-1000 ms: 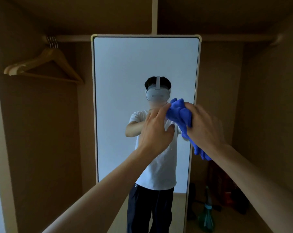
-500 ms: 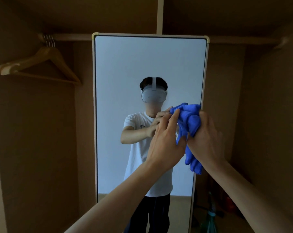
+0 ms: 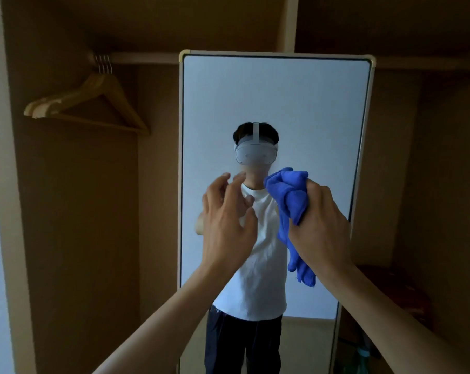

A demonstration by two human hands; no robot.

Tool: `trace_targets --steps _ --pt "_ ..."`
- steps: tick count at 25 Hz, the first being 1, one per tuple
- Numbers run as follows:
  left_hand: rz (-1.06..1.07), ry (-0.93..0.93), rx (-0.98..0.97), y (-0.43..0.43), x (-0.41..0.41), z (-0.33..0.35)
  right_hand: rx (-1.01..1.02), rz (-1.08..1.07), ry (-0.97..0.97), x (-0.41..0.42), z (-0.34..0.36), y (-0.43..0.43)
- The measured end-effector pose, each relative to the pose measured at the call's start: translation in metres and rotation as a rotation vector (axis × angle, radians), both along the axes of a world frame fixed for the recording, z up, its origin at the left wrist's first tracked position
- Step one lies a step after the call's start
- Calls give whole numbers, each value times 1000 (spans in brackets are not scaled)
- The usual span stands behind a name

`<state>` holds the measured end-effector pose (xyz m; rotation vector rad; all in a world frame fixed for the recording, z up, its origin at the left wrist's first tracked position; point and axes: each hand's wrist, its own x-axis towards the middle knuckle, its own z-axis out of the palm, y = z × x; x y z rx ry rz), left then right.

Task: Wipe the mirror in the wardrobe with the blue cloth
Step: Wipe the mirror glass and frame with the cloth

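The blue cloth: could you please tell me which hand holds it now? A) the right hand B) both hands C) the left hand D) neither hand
A: the right hand grips the bunched blue cloth, while the left hand is spread open beside it, clear of the cloth.

I've got the right hand [image 3: 320, 228] gripping the bunched blue cloth [image 3: 290, 201] before the mirror [image 3: 274, 103], just at three o'clock from centre. Left hand [image 3: 225, 225] beside it at nine, fingers spread, empty. Wooden hangers [image 3: 93, 103] at ten o'clock.
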<state>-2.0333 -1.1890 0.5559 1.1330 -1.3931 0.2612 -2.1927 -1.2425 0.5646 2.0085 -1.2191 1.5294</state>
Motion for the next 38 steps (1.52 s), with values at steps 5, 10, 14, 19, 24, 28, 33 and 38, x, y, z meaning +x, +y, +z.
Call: trace_targets --steps 5,10,14,19,24,28,33,38 --pt "161 128 67 7 49 -3 40 -30 53 38 0 11" --pt "93 200 160 5 70 -6 -12 -27 44 63 0 17" --pt "-17 217 165 3 76 -9 -36 -84 73 82 1 19" --pt "-51 241 179 1 87 -7 73 1 118 116 -3 21" --pt "-98 335 231 2 106 -12 4 75 96 166 -13 21" --pt "-165 431 260 6 118 -13 -24 22 74 193 -16 28" --pt "-183 392 287 3 114 -14 -1 169 53 171 -12 25" --pt "-70 308 244 -5 102 -21 49 104 43 115 -9 14"
